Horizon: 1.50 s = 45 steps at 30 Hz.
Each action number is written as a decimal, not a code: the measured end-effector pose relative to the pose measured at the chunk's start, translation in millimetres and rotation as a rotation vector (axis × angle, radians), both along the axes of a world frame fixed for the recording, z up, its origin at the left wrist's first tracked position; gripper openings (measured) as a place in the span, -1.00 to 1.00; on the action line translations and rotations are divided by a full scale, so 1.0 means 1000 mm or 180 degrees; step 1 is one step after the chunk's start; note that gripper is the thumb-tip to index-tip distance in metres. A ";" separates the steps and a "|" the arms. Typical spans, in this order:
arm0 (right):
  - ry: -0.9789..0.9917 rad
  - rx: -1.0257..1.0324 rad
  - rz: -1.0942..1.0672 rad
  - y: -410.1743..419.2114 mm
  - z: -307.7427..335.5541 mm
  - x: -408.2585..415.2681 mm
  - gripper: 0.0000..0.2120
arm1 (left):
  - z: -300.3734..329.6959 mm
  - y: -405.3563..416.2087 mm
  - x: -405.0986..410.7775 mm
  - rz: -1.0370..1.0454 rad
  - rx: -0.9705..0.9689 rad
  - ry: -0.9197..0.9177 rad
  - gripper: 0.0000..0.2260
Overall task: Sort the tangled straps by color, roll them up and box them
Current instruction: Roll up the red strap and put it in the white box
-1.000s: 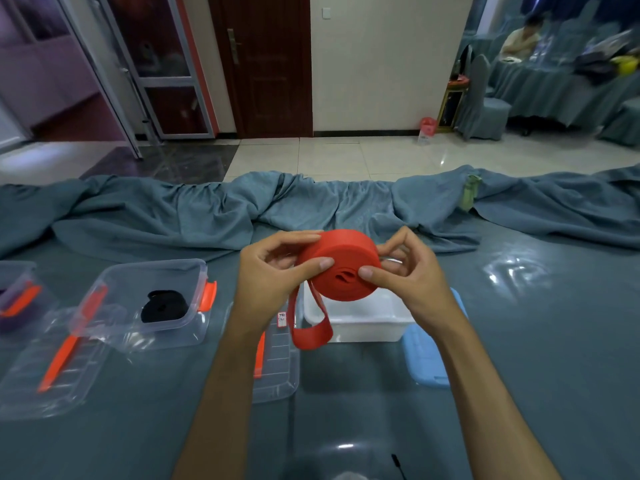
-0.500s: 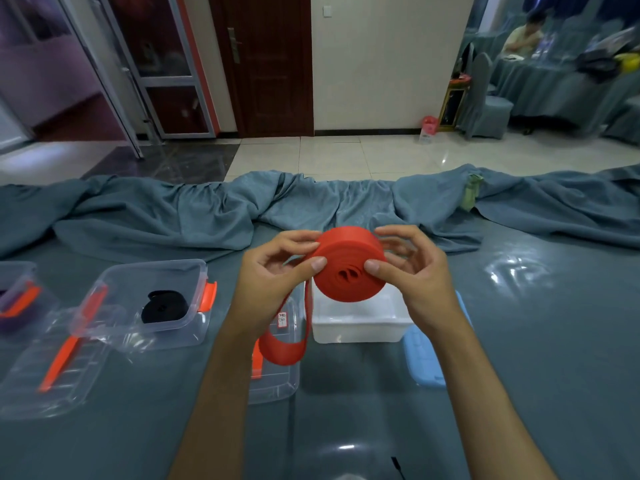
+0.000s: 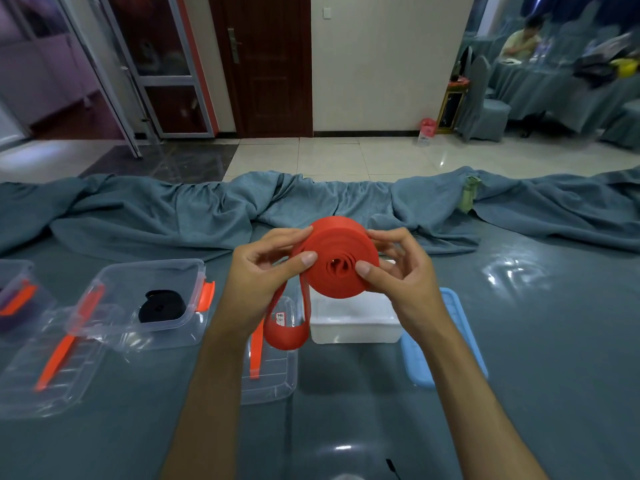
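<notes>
I hold a thick coil of red strap (image 3: 337, 258) upright in front of me, above the table. My left hand (image 3: 266, 271) pinches its left edge with thumb and fingers. My right hand (image 3: 398, 271) grips the right side, thumb pressed on the coil's face. A short loose loop of the red strap (image 3: 285, 332) hangs down from the coil. Directly below stands a white box (image 3: 353, 323). A clear box (image 3: 145, 299) to the left holds a rolled black strap (image 3: 161, 306).
A light blue lid (image 3: 443, 337) lies right of the white box. Clear lids with orange clips (image 3: 270, 362) (image 3: 48, 368) lie flat at front. Another clear box (image 3: 17, 292) sits at the far left edge. Bunched blue-grey cloth (image 3: 311, 202) runs along the table's far side.
The coil has turned in my hands and grown; the hanging tail has shortened into a small loop. My fingers have shifted round the coil's rim.
</notes>
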State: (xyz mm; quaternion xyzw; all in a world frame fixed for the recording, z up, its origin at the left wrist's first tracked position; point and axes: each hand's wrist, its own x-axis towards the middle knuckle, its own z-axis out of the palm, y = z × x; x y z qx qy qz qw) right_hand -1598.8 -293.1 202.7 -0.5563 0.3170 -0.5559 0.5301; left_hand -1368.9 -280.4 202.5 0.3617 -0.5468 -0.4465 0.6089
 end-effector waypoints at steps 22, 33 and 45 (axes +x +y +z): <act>0.0058 0.0071 -0.0053 -0.005 -0.006 -0.013 -0.59 | 0.002 -0.002 -0.019 0.0086 -0.0007 -0.0245 -0.62; -0.0039 0.0210 -0.0136 -0.007 -0.009 -0.004 -0.59 | -0.001 -0.003 -0.023 0.0249 -0.0028 -0.0028 -0.80; 0.0294 0.0415 0.0167 -0.013 -0.015 -0.001 -0.58 | -0.004 0.001 -0.016 0.0528 -0.0092 -0.0255 -0.88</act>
